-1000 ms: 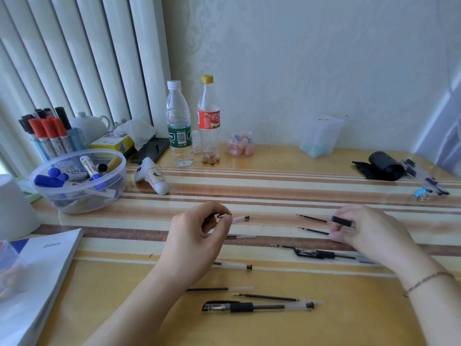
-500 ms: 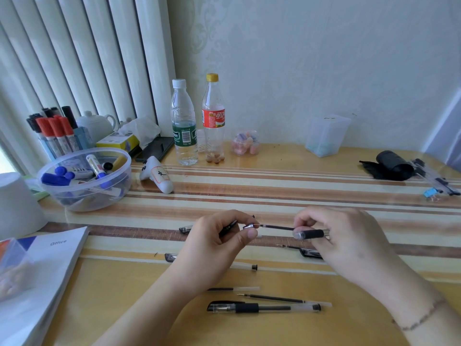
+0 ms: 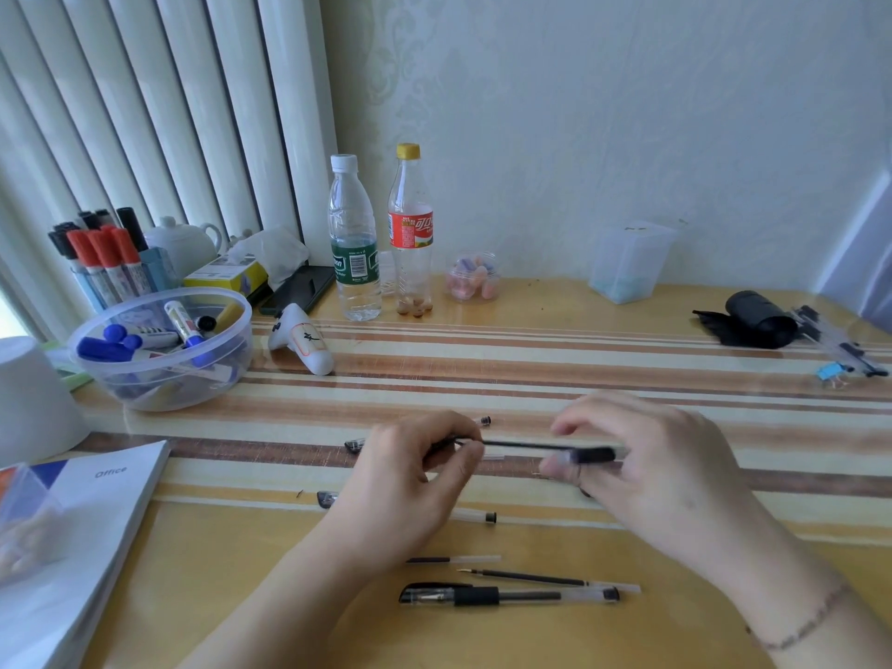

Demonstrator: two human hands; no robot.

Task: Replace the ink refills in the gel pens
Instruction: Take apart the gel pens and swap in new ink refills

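My left hand (image 3: 410, 480) pinches the tip end of a thin black ink refill (image 3: 521, 445) above the table's middle. My right hand (image 3: 647, 465) grips a clear gel pen barrel with a black grip (image 3: 591, 455); the refill's other end sits inside it. Near the front edge lie a whole capped gel pen (image 3: 507, 595), a loose refill (image 3: 545, 579) and a shorter refill (image 3: 451, 559). Other pen parts (image 3: 475, 516) lie partly hidden under my hands.
A clear bowl of markers (image 3: 159, 350) and a marker cup (image 3: 106, 263) stand at the left, two bottles (image 3: 355, 243) at the back, a white booklet (image 3: 82, 533) front left. A black roll (image 3: 758, 318) and clipped pens (image 3: 840, 347) lie at the far right.
My right hand picked up the barrel from the right and brought it to the centre. My left hand met it with the refill, which has slid further into the barrel.
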